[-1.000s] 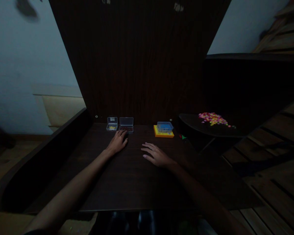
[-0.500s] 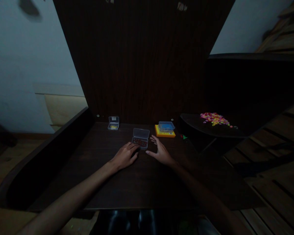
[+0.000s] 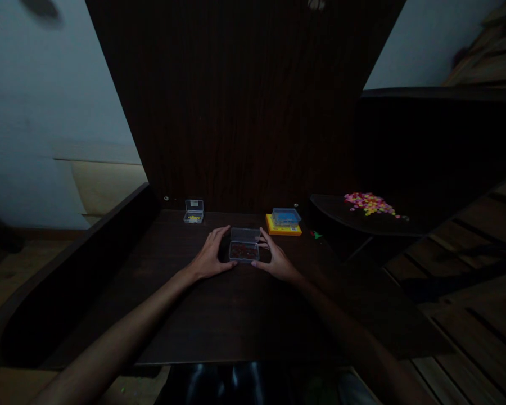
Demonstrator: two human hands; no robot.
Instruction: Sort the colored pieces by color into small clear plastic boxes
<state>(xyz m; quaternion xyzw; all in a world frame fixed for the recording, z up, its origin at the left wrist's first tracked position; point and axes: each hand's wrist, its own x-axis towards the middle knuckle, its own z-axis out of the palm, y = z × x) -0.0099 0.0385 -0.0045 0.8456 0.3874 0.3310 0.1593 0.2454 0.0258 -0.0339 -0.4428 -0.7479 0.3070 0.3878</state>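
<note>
A small clear plastic box (image 3: 244, 245) with dark reddish bits inside and its lid raised sits on the dark wooden table (image 3: 219, 315). My left hand (image 3: 211, 257) cups its left side, fingers curved against it. My right hand (image 3: 275, 259) holds its right side, fingers touching the lid edge. The box rests on the table between both hands.
A second small clear box (image 3: 194, 211) with yellow bits stands at the back left. A blue-lidded box on a yellow base (image 3: 284, 223) stands at the back right. A pile of pink and yellow beads (image 3: 367, 204) lies on a dark side shelf. A dark panel rises behind.
The reddish-bit box was drawn from the back of the table toward me and to the middle. My right hand moved in to its right side; both hands now hold it.
</note>
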